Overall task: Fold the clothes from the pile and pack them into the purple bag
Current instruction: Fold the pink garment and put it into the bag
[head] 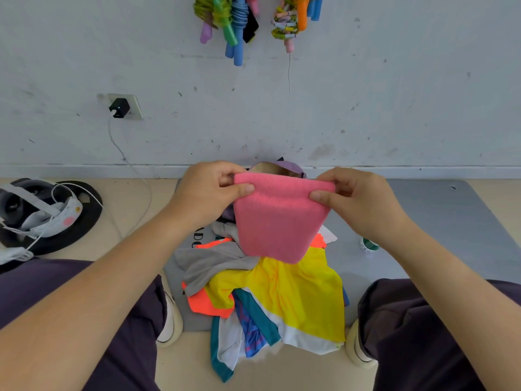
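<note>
A folded pink cloth [272, 221] hangs in the air in front of me. My left hand [208, 190] pinches its top left corner and my right hand [358, 201] pinches its top right corner. Behind the cloth, against the wall, the open top of the purple bag [284, 166] shows; most of the bag is hidden. Below the cloth lies the pile of clothes [270, 294] on the floor between my legs: yellow, orange, grey, teal and white pieces tangled together.
A grey mat [439, 221] lies under the pile and reaches right. A small green-banded object [369, 244] sits on it. At left, a black round base with a headset and white cables [42, 215]. A charger [119, 107] is plugged into the wall.
</note>
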`<state>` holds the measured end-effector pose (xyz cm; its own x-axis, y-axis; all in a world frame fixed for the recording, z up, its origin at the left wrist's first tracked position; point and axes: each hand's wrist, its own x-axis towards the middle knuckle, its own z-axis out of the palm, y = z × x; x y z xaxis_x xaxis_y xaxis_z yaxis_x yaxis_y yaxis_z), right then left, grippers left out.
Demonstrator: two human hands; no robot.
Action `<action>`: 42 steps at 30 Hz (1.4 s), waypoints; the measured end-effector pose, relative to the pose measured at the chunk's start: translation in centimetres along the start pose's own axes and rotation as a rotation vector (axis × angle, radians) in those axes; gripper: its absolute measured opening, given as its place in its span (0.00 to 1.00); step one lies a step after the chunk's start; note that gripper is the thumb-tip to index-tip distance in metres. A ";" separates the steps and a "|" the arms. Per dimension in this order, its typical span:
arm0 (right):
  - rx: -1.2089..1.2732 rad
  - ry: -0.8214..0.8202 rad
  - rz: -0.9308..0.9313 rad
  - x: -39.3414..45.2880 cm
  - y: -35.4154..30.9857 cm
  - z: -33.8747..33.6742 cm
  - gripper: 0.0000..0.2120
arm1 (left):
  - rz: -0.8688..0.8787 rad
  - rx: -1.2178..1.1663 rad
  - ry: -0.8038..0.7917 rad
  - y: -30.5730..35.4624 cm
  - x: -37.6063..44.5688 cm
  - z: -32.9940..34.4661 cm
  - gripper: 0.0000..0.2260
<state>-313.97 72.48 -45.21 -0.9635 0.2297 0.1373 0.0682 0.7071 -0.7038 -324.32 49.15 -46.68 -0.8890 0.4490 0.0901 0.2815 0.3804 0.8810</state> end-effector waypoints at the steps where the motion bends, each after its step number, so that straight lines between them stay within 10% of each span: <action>1: -0.054 0.003 -0.029 0.0 0.0 0.0 0.05 | 0.019 0.041 0.010 -0.1 0.1 -0.1 0.07; 4: 0.043 -0.047 -0.029 0.3 0.1 -0.2 0.02 | 0.086 0.155 -0.023 0.1 0.3 -0.5 0.02; 13: 0.459 -0.043 0.060 -0.2 -0.6 0.2 0.08 | -0.187 -0.500 -0.105 1.5 -0.6 0.9 0.14; 18: 0.602 0.058 0.073 -0.3 -0.5 -0.3 0.06 | -0.326 -0.771 -0.427 1.6 -1.3 1.3 0.12; 25: 0.818 -0.385 0.235 -0.4 -0.1 -0.5 0.44 | -0.305 -0.681 -0.176 0.9 -0.5 1.2 0.14; 32: 0.667 -0.247 0.193 -0.1 0.5 0.3 0.11 | -0.274 -0.428 -0.012 -0.2 -0.3 1.2 0.28; 37: 0.403 -0.281 0.183 0.0 0.6 0.6 0.24 | -0.057 -0.088 -0.167 -0.2 -0.3 0.9 0.24; 42: 0.313 -0.254 0.094 0.2 0.7 0.0 0.11 | -0.041 -0.046 -0.125 0.0 0.1 -0.2 0.14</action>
<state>-314.08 72.99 -45.67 -0.9927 0.0838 -0.0866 0.1150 0.4446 -0.8883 -324.51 49.05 -46.56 -0.8467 0.5321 -0.0027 0.2260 0.3642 0.9035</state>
